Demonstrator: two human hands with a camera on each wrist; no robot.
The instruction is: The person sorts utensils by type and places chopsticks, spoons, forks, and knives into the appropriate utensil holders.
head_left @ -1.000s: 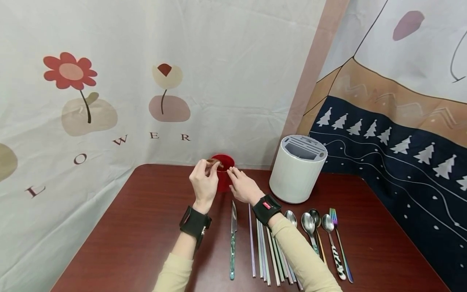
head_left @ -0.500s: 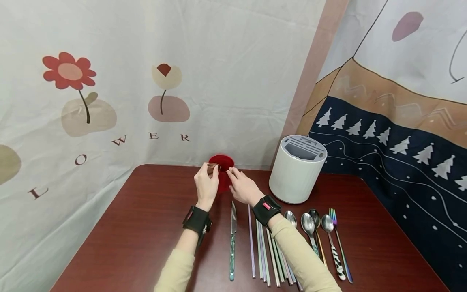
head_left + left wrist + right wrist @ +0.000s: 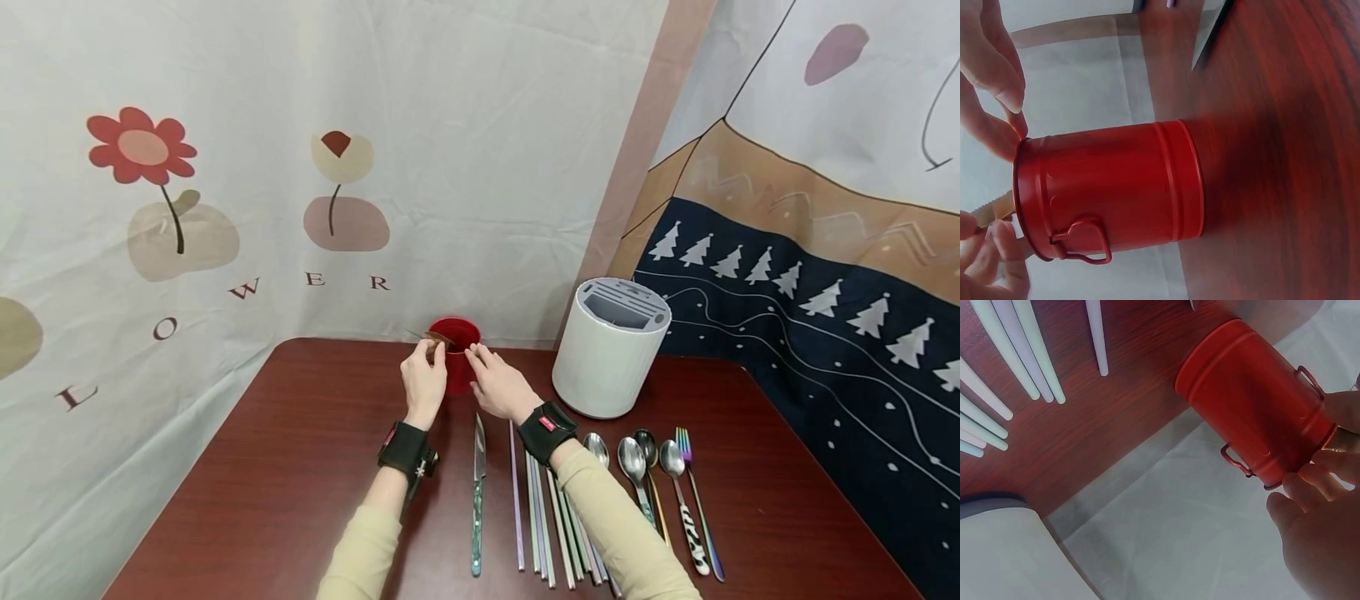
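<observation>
A red metal bucket (image 3: 459,379) with small side handles stands upright at the table's back edge. At its rim, on the left, my left hand (image 3: 424,385) pinches a small brown, packet-like piece (image 3: 1004,206) with a zigzag edge between thumb and fingers. The piece overlaps the bucket's mouth in the head view, and a thin pale end of it sticks out to the left. My right hand (image 3: 501,385) rests its nearly straight fingers (image 3: 1300,494) on the right side of the rim. The bucket's inside is mostly hidden.
In front of the bucket lies a knife (image 3: 477,500). Several pastel chopsticks (image 3: 519,508), several spoons (image 3: 632,458) and a rainbow fork (image 3: 699,500) lie to its right, partly under my right arm. A white utensil holder (image 3: 611,354) stands at the back right.
My left hand has shifted slightly to the right and lower at the rim, and the brown piece has turned so its end shows on the left. The right hand stays put.
</observation>
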